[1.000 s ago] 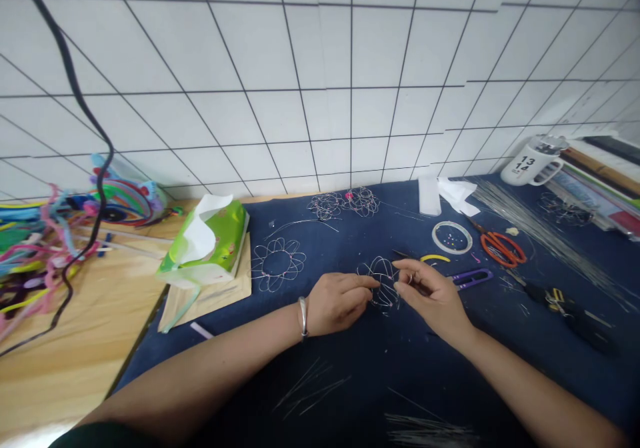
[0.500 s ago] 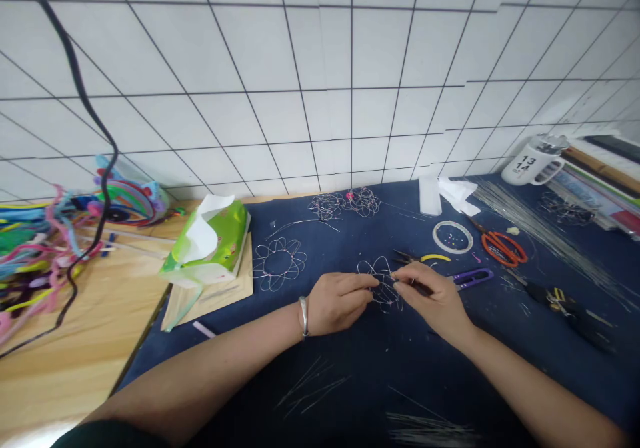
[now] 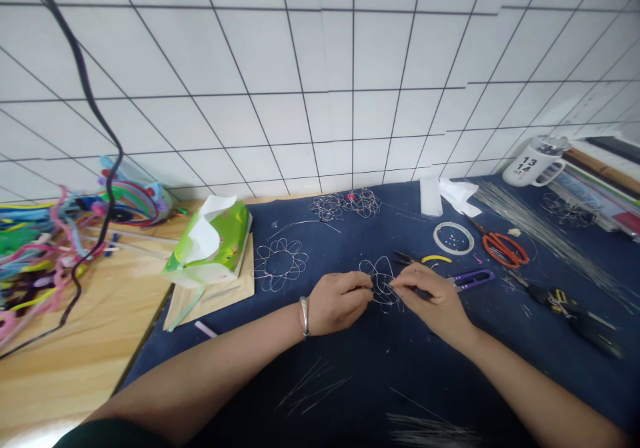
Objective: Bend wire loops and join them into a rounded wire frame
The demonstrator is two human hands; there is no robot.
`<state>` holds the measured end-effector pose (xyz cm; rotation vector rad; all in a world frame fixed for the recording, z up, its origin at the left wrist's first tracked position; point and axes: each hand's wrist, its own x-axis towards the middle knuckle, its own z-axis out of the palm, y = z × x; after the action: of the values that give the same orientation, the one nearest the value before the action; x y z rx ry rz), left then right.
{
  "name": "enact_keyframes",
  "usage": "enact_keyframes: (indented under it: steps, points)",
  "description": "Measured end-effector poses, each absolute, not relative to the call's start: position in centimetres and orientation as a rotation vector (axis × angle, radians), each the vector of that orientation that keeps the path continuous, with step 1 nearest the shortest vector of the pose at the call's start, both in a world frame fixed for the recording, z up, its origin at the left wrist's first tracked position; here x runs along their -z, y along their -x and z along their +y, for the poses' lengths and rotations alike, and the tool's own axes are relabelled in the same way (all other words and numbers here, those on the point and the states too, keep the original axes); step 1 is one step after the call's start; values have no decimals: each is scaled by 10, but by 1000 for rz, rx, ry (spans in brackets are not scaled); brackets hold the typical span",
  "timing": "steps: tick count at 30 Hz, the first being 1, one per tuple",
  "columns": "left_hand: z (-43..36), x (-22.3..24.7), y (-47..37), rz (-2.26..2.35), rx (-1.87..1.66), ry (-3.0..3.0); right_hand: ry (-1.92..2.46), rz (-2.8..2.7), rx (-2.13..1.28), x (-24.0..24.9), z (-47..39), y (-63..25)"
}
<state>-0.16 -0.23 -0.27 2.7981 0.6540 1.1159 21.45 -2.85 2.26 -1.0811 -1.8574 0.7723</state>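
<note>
A thin wire flower frame (image 3: 381, 281) of several looped petals rests on the dark blue cloth (image 3: 380, 368) between my hands. My left hand (image 3: 337, 301), with a silver bangle at the wrist, pinches the frame's left side. On the frame's right side, the fingertips of my right hand (image 3: 433, 298) pinch the wire. A finished wire flower (image 3: 280, 263) lies flat to the left, and two smaller wire flowers (image 3: 345, 203) lie at the back near the wall.
A green tissue pack (image 3: 213, 245) sits left. Tape ring (image 3: 453, 237), orange scissors (image 3: 503, 248), purple snips (image 3: 473, 277), pliers (image 3: 570, 307) and a bundle of straight wires (image 3: 545, 235) lie right. A white mug (image 3: 533, 161) stands far right; coloured pipe cleaners (image 3: 45, 248) are piled far left.
My right hand's fingers have closed in on the frame's right side, and the frame has shifted slightly. My left hand keeps its hold in the same place.
</note>
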Motion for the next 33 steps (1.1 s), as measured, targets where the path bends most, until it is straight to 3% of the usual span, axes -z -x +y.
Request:
enact_keyframes:
  steps: [8, 33]
  points:
    - [-2, 6, 2, 647, -1088, -2775, 1041, -2016, -717, -28, -29, -219]
    - [0, 7, 0, 416, -955, -3047, 1132, -2457, 59, -20, -33, -217]
